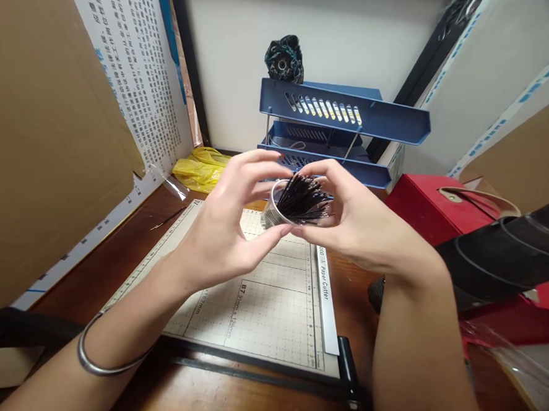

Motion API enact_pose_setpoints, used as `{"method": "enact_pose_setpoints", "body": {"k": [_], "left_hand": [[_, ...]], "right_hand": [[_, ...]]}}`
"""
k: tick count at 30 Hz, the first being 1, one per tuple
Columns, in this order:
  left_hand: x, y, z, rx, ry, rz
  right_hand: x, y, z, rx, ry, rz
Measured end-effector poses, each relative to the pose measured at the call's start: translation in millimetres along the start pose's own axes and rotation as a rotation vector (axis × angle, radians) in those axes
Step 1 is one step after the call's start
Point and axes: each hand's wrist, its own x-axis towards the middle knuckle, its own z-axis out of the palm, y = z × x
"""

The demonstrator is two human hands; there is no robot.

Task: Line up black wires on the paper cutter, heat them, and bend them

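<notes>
Over the paper cutter (212, 313), both of my hands are raised around a clear round container (270, 216), tilted with its mouth to the right. A bundle of thin black pin-like sticks (302, 201) stands out of its mouth, fanned toward my right palm. My left hand (229, 218) curves round the container, its thumb under the rim and its fingers behind. My right hand (348, 216) is cupped about the sticks' outer ends, fingertips above them and thumb below. The two thumbs meet under the rim. Exactly where the right fingers press is partly hidden.
Behind my hands stands a blue tray rack (345, 110) with a dark patterned bundle (285, 58) on top. A yellow plastic bag (200, 169) and a few thin dark sticks (169, 217) lie left. At right are a red box (427, 205) and a black cylindrical object (508, 251).
</notes>
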Motion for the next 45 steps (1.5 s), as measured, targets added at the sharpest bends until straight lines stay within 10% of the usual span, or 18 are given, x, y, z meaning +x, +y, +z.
{"method": "enact_pose_setpoints", "body": {"k": [8,17,25,34,45], "left_hand": [[-5,-7,13.5,0.032,-0.052,-0.206],[-35,-9,16.5,-0.07,0.152,-0.172],[-47,-14,19.6,-0.137,0.19,-0.154],[-48,-20,19.1,-0.152,0.183,-0.164],[-48,-16,21.2,-0.135,0.147,-0.187]], "right_hand": [[1,-13,10,-0.014,0.142,-0.065],[-8,-32,18,-0.088,-0.166,-0.179],[-14,-33,21,-0.212,-0.125,-0.234],[-20,-50,5,-0.317,-0.145,0.047],[-26,-59,21,-0.409,-0.122,-0.02]]}}
